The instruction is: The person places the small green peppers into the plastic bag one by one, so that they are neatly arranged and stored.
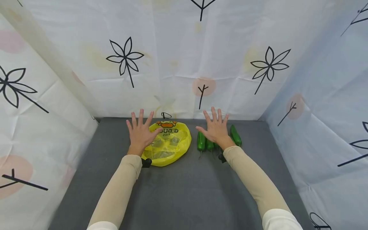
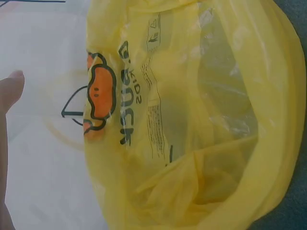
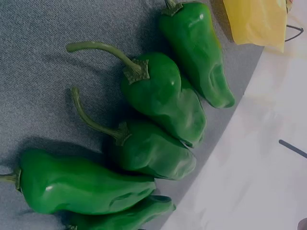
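A yellow plastic bag [image 1: 168,156], printed with a duck face and dark lettering, stands with its mouth open near the back of the table. My left hand [image 1: 141,134] hovers at its left side, fingers spread and holding nothing. In the left wrist view the bag [image 2: 283,120] fills most of the picture, its rim rolled wide. Several green peppers [image 1: 201,141] lie side by side to the right of the bag. Over them my right hand [image 1: 216,129] is spread and holds nothing, hiding some. The right wrist view shows the peppers [image 3: 86,184] with their stems.
The grey tabletop [image 1: 178,198] ends at the back against a white cloth [image 1: 172,70] printed with flowers. Cloth walls also rise at the left and right. Each wrist carries a small black camera [image 1: 146,163].
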A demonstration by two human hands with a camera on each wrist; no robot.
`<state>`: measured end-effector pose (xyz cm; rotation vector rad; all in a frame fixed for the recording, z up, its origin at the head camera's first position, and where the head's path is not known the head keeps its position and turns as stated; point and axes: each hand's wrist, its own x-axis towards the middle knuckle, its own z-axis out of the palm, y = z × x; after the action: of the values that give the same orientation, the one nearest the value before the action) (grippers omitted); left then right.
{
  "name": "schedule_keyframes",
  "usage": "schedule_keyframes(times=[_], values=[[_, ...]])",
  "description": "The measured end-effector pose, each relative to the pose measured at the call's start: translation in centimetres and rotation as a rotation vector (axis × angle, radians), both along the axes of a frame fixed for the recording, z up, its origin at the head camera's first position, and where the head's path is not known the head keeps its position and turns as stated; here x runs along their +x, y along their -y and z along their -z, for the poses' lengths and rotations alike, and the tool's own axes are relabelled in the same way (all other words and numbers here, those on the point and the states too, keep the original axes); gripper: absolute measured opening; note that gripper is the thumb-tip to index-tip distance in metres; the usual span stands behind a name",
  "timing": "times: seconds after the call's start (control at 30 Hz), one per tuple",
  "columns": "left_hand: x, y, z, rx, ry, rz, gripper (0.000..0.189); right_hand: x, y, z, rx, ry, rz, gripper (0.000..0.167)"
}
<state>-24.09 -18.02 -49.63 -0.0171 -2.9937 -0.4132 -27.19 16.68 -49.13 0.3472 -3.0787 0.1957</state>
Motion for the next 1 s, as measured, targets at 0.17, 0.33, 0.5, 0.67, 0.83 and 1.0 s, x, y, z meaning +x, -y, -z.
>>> schedule_keyframes(times=[0.17,0.33,0.5,0.67,0.83,1.0], values=[[0.3,0.8,0.4,0.032,-0.004,-0.005,0.090,0.2,0.2,0.3,0.006,0.016,-0.009,0.091],[0.8,1.6,0.7,0.041,-0.012,-0.019,0.089,0.5,0.2,0.6,-0.001,0.036,-0.019,0.092],[1.1,2.4,1.4,0.041,-0.012,-0.034,0.088,0.6,0.1,1.3,-0.004,0.041,-0.024,0.092],[1.4,3.2,1.7,0.050,-0.020,-0.045,0.088,1.1,0.1,1.6,-0.047,0.050,-0.037,0.091],[1.7,3.8,1.8,0.072,0.011,-0.051,0.089,1.7,0.2,1.8,-0.071,0.054,-0.053,0.092],[2.1,4.6,2.3,0.110,0.035,-0.062,0.088,2.1,0.3,2.0,-0.102,0.065,-0.057,0.094]])
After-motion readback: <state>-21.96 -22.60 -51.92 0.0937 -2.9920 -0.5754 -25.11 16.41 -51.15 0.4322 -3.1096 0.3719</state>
